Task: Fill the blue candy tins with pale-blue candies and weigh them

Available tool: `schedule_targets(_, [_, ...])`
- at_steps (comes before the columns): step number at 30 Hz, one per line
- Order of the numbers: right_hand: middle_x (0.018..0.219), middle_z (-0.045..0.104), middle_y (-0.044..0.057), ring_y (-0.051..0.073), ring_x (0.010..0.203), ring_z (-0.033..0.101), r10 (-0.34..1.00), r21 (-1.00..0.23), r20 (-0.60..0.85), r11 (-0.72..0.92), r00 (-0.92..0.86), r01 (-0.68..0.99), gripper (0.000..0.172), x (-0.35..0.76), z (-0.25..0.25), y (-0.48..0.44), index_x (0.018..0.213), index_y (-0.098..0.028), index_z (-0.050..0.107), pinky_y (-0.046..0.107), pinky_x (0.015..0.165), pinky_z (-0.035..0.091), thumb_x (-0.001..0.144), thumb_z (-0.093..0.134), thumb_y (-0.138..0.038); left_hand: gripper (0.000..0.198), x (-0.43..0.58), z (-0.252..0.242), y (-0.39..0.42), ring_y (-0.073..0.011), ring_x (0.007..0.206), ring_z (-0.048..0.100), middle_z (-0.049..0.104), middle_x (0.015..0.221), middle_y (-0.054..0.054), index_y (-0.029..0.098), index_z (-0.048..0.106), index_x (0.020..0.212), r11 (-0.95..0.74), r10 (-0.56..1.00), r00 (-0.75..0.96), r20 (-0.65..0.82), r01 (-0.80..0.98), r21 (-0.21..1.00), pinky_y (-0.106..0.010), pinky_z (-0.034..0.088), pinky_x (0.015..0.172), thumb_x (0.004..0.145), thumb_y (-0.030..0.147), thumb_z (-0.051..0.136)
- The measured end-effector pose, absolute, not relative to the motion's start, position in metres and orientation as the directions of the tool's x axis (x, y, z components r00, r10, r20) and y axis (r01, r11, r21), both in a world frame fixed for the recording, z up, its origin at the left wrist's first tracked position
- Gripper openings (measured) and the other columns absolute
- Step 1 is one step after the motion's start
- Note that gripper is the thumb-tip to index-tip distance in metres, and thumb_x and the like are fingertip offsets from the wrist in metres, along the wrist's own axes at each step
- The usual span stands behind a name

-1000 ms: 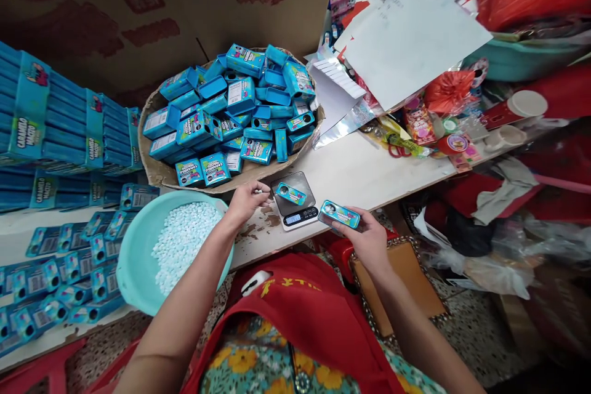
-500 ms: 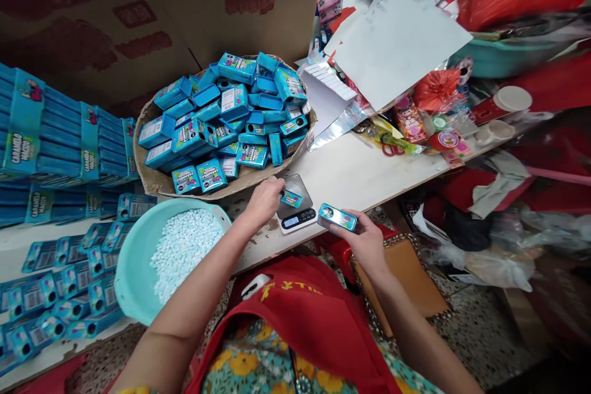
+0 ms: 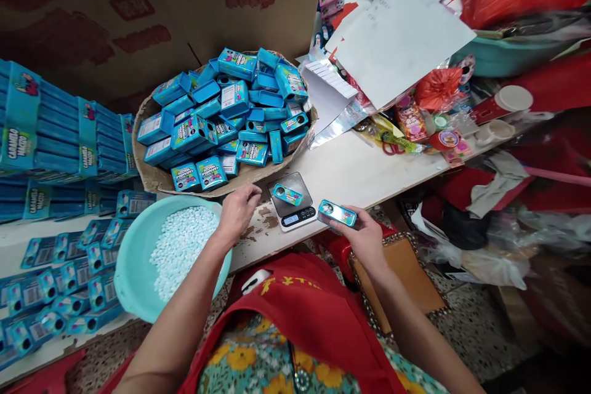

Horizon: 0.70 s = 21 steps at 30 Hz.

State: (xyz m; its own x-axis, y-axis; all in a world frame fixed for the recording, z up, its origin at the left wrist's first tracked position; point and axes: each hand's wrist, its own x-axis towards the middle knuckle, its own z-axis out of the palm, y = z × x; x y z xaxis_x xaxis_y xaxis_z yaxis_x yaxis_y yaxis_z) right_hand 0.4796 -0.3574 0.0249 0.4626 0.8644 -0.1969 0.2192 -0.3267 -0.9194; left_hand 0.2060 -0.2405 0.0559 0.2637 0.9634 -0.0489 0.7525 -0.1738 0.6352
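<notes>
My left hand [image 3: 239,212] hovers between the candy basin and the scale, its fingers curled together; whatever may be in them is hidden. To the right, a small blue candy box [image 3: 341,215] with a hole in its narrow face sits in my right hand [image 3: 362,234], gripped between thumb and fingers. Between the hands stands a small digital scale [image 3: 294,220] with a lit display. Another blue box [image 3: 287,194] lies on its dark plate. The turquoise basin [image 3: 128,283], left of my left hand, holds many small pale-blue candies [image 3: 184,246].
A cut-down carton [image 3: 157,184] heaped with blue boxes stands behind the scale. Stacked and lined-up blue boxes [image 3: 60,135] fill the left side. Papers [image 3: 397,37], packets and a red paper cup [image 3: 498,104] clutter the right. The table's front edge runs just before the scale.
My left hand has moved left, away from the box on the scale, leaving that box lying on the plate. My right hand still holds its box in nearly the same place.
</notes>
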Motion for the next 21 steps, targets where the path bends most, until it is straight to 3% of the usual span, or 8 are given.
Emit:
schedule_targets(8, [0.092,0.07,0.006,0.021,0.08,0.062,0.86,-0.916,-0.204,-0.337,0.467,0.22,0.05,0.475,0.035,-0.348,0.099,-0.018,0.067,0.036,0.077,0.049,0.059,0.08,-0.045,0.017,0.185,0.049,-0.256,-0.0159,0.069,0.057,0.067,0.078,-0.001,0.021,0.063,0.084,0.001,0.975,0.147,-0.169,0.753,0.658,-0.025,0.037,0.065,0.082,0.031,0.05])
schedule_targets(21, [0.094,0.07,0.007,0.023,0.083,0.062,0.861,-0.904,-0.183,-0.337,0.475,0.264,0.05,0.479,0.025,-0.359,0.101,-0.018,0.066,0.039,0.079,0.048,0.061,0.078,-0.045,0.016,0.205,0.042,-0.251,-0.0167,0.075,0.058,0.067,0.083,-0.002,0.021,0.063,0.084,-0.111,0.957,0.257,-0.133,0.751,0.651,-0.026,0.036,0.068,0.084,0.027,0.048])
